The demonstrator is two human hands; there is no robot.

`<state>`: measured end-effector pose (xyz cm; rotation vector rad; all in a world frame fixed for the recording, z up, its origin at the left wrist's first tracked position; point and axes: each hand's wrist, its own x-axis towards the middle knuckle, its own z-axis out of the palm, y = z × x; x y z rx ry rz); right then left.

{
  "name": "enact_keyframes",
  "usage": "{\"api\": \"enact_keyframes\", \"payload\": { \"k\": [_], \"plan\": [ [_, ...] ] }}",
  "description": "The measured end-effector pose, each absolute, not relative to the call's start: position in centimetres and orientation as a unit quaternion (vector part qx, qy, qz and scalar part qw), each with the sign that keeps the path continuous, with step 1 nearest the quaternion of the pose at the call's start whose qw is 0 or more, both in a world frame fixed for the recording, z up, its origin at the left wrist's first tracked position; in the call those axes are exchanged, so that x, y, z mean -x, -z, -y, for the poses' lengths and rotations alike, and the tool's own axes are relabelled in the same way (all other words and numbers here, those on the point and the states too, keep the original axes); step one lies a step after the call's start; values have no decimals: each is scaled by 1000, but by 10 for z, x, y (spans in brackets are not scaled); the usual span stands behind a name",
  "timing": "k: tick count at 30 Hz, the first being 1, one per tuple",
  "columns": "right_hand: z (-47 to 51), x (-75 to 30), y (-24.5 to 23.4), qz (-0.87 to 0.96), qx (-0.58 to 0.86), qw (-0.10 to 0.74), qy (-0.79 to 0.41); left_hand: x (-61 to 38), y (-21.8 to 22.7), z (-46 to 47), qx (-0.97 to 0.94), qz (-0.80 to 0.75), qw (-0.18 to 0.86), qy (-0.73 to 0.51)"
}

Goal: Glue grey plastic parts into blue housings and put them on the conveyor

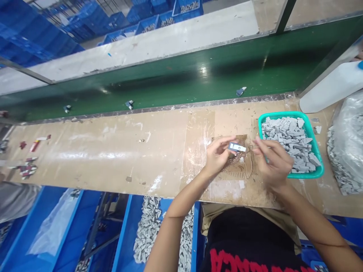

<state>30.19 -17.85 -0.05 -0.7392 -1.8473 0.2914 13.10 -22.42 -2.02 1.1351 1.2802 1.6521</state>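
My left hand [217, 155] pinches a small grey and white part [237, 147] over a worn cardboard pad [239, 170] on the workbench. My right hand [274, 160] hovers just right of the part, fingers curled and blurred by motion, in front of a teal basket [320, 173] filled with several small grey plastic pieces [292, 139]. Whether the right fingers hold anything is unclear.
A green conveyor belt [176, 81] runs behind the bench, carrying three small parts [241, 91]. A clear bag of grey pieces [347, 151] sits at the far right, a white container [331, 88] beside it. Red and white bits [28, 168] lie at the left. Blue bins [147, 234] stand below.
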Motion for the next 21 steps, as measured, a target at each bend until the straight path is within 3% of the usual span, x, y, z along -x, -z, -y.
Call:
{"api": "enact_keyframes", "payload": {
  "k": [6, 13, 17, 21],
  "plan": [
    [151, -328, -3, 705, 427, 560, -82, -126, 18, 219, -311, -406, 524, -681],
    [120, -355, -2, 744, 527, 385, -142, -109, 16, 214, -161, -422, 612, -649],
    [114, -356, 11, 800, 493, 307, -153, -89, 25, 193, -268, -522, 523, -618],
    [116, -350, 22, 819, 492, 261, -139, -44, 35, 139, -417, -658, 279, -561]
  ]
}}
